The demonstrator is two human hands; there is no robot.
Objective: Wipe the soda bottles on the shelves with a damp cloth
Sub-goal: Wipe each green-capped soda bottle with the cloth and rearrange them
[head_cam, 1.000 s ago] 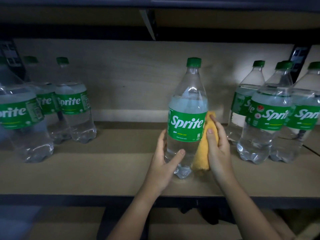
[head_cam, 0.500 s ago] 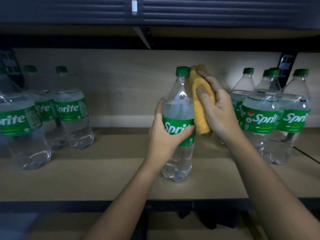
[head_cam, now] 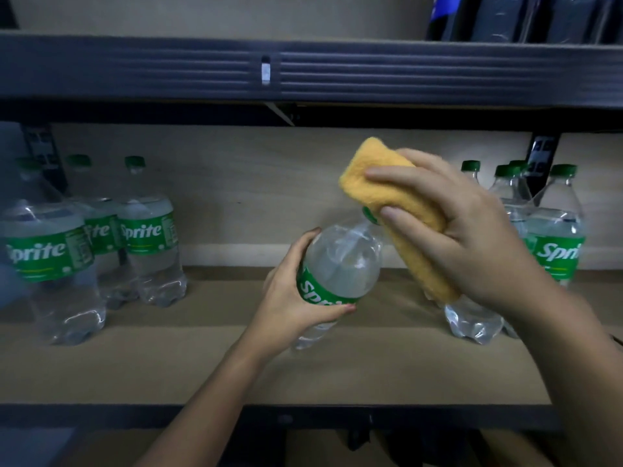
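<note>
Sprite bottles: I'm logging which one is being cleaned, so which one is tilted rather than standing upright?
The middle bottle, gripped by the left hand and leaning right, its cap under the yellow cloth. The others stand upright on the shelf.

L hand (head_cam: 292, 298) fingers curled round bottle (head_cam: 337, 267); R hand (head_cam: 472, 230) clutching cloth (head_cam: 401, 203)

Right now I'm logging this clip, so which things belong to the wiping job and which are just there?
In the job:
- tilted bottle, gripped by left hand
- yellow cloth, held by right hand over its cap
- Sprite bottles left and right

Just there:
- dark bottles on the upper shelf
</note>
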